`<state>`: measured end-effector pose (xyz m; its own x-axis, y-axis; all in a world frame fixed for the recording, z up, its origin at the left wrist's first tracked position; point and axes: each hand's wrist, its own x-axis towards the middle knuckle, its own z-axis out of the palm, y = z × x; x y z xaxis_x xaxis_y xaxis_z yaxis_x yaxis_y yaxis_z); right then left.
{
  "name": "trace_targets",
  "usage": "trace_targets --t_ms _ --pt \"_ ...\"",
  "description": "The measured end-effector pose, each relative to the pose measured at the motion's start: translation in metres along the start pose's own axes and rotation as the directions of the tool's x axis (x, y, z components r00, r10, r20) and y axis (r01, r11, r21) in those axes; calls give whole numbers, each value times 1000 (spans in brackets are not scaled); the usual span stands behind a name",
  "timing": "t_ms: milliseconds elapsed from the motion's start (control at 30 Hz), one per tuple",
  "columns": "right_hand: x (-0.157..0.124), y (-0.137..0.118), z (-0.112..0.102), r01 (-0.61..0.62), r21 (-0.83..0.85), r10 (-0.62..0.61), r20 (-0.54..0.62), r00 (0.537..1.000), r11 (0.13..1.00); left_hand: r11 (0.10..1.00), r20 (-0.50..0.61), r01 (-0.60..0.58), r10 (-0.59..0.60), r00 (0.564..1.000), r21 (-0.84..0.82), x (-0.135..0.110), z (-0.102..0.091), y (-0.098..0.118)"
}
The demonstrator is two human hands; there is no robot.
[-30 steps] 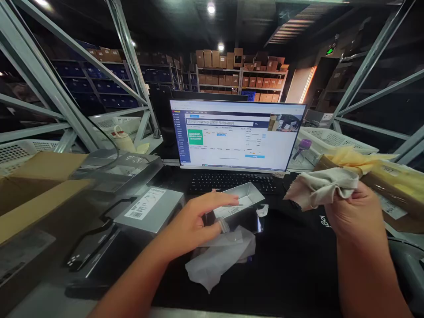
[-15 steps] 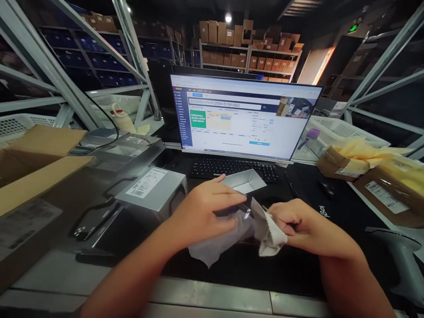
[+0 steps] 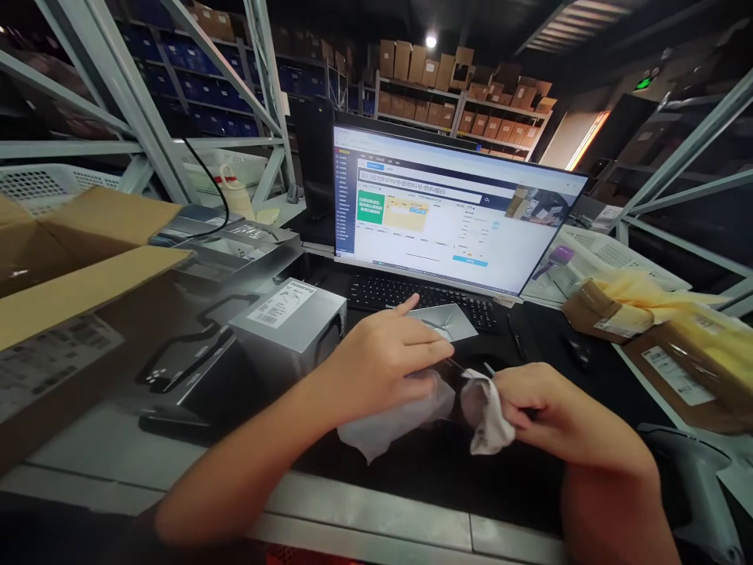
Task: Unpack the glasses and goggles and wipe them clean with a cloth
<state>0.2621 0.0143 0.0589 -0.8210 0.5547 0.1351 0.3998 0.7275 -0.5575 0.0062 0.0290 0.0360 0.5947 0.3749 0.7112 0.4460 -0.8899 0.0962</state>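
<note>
My right hand (image 3: 544, 404) is closed on a crumpled white cloth (image 3: 491, 416), which hangs from the fingers. A thin grey rod end pokes out above the cloth. My left hand (image 3: 391, 361) is closed, its fingertips pinching a thin, dark, wire-like piece (image 3: 457, 362) that runs towards the cloth; its kind is hard to make out. Under the left palm lies a translucent plastic bag (image 3: 394, 424); whether the hand grips it is hidden. Just beyond the fingers sits an open silver-grey box part (image 3: 456, 320). Left of the hand stands a grey box with a white label (image 3: 282, 306).
A monitor (image 3: 435, 208) stands behind a black keyboard (image 3: 376, 292). To the right lie a mouse (image 3: 576, 353), a pen (image 3: 518, 337), a scanner (image 3: 700, 486) and brown cartons (image 3: 676, 373) with yellow wrapping. An open cardboard box (image 3: 88, 290) is at the left.
The camera view has turned slightly left, shifting the scene rightwards. The cloth has folded over more in my right hand. Both hands keep their holds.
</note>
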Motion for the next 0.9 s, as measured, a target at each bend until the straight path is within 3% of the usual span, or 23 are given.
trace_targets --t_ms 67,133,200,267,333,433,467,533,600,667,733,833,900 --pt "-1 -1 -1 0 8 1 -22 1000 1000 1000 3 11 -11 1000 16 0 -2 1" --pt "6 -6 12 -54 -36 48 -153 987 998 998 19 -8 6 1000 65 2 -3 4" --pt "14 -10 28 -85 -108 43 -343 939 990 990 36 -54 49 998 131 3 -5 7" --pt "17 -10 36 -48 -151 -22 -430 902 987 981 45 -91 85 995 171 2 -9 8" --pt "16 -5 30 17 -135 -60 -322 945 991 982 51 -93 85 995 166 1 -14 8" --pt "11 2 14 39 -68 -41 -28 999 997 991 56 -56 49 997 125 -2 -17 6" --pt "10 2 12 36 -68 -36 6 999 997 991 53 -54 48 997 123 -3 -15 6" --pt "14 0 19 31 -122 -41 -86 995 992 981 43 -94 88 995 168 -2 -8 6" --pt "20 -4 34 9 -237 -84 -311 947 972 947 26 -163 162 986 275 -1 0 8" --pt "25 -7 48 -25 -319 -150 -512 846 947 909 -28 -203 229 973 363 0 5 11" --pt "26 -4 52 -42 -245 -122 -617 778 969 911 -135 -131 198 971 391 1 4 14" --pt "20 9 42 -45 150 138 -692 709 988 927 -337 189 -74 939 323 -1 -3 19" --pt "17 16 35 6 345 263 -727 634 938 904 -352 361 -268 897 231 -3 -3 22"
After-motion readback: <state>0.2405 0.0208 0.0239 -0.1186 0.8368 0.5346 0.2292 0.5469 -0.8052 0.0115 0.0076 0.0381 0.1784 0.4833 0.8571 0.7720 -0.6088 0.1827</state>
